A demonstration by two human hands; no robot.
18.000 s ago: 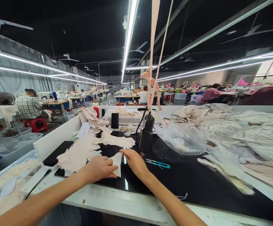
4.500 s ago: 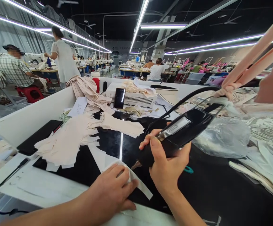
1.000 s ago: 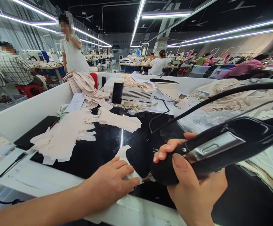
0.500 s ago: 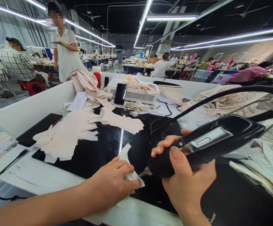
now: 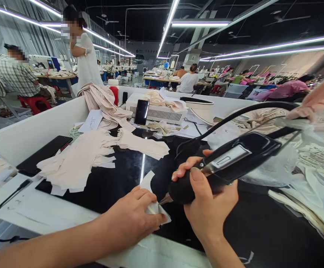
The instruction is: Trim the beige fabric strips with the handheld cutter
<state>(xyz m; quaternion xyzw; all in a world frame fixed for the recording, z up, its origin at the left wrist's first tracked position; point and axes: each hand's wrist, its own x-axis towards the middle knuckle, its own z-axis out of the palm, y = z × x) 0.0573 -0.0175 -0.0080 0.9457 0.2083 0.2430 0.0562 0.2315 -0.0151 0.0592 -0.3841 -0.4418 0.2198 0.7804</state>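
My left hand (image 5: pixel 135 214) presses a small white fabric piece (image 5: pixel 148 179) against the black work surface (image 5: pixel 139 158). Its fingers are closed round the piece and cover much of it. Gripped in my right hand (image 5: pixel 209 203) is a black handheld electric tool (image 5: pixel 226 160) with a silver panel, tilted downward. The tool's pointed metal tip (image 5: pixel 166 199) is beside the fabric at my left fingertips; whether they touch I cannot tell. A thick black cord (image 5: pixel 243 110) runs from the tool's upper end. Left of my hands lies a spread pile of pale pink cut pieces (image 5: pixel 72 160).
A dark tablet-like device (image 5: pixel 43 154) lies at the left rim. Behind are a phone (image 5: pixel 142 111), a white vented box (image 5: pixel 162 114) and draped pink fabric (image 5: pixel 103 100). Plastic and lace fabric (image 5: pixel 315 160) crowd the right. A co-worker in white (image 5: pixel 88 61) stands beyond the left wall.
The tool and my right hand have shifted left and slightly up, bringing the tip closer to the fabric. My left hand keeps its hold. The standing co-worker has turned and raised an arm.
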